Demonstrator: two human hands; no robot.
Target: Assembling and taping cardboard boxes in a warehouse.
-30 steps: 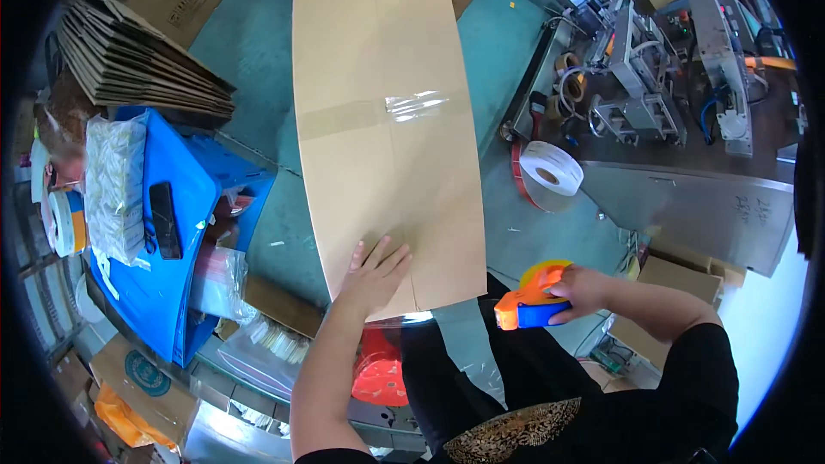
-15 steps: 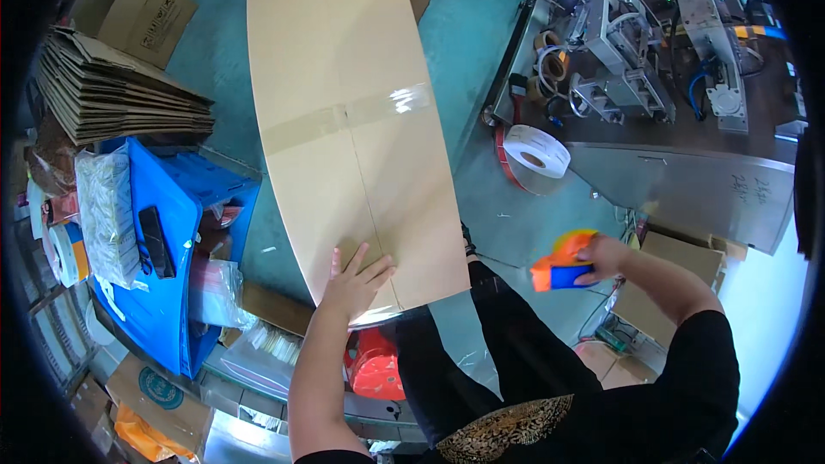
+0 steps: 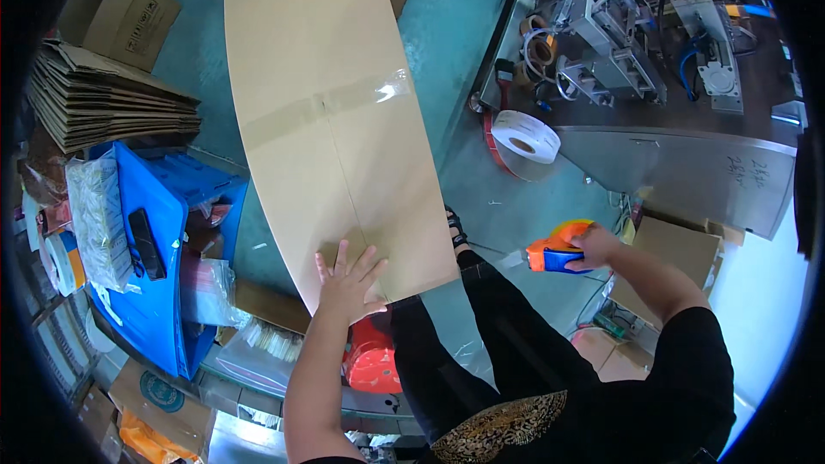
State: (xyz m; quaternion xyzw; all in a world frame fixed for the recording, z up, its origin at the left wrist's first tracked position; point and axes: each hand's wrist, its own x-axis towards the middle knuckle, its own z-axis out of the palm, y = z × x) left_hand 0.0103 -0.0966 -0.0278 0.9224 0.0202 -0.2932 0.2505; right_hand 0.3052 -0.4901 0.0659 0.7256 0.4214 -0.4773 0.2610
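A large closed cardboard box (image 3: 344, 155) stands in front of me, with a strip of clear tape (image 3: 284, 116) running across its top over the lengthwise seam. My left hand (image 3: 348, 283) lies on the box top near its close edge, fingers spread over the seam. Off to the right of the box, my right hand (image 3: 595, 249) grips an orange and blue tape dispenser (image 3: 554, 251). A short clear tape end (image 3: 513, 259) seems to stick out from its left side. The dispenser is apart from the box, held above the floor.
A blue bin (image 3: 155, 292) with a phone (image 3: 146, 245) and wrapped packs sits at left, below stacked flat cartons (image 3: 120, 99). At right are a metal machine (image 3: 614, 43) and a white label roll (image 3: 526, 137). Red rolls (image 3: 371, 359) lie by my legs.
The view has shifted slightly, so the box appears further left. My left hand remains flat on the box, its fingers now wider apart. The tape dispenser has turned and moved slightly in my right hand.
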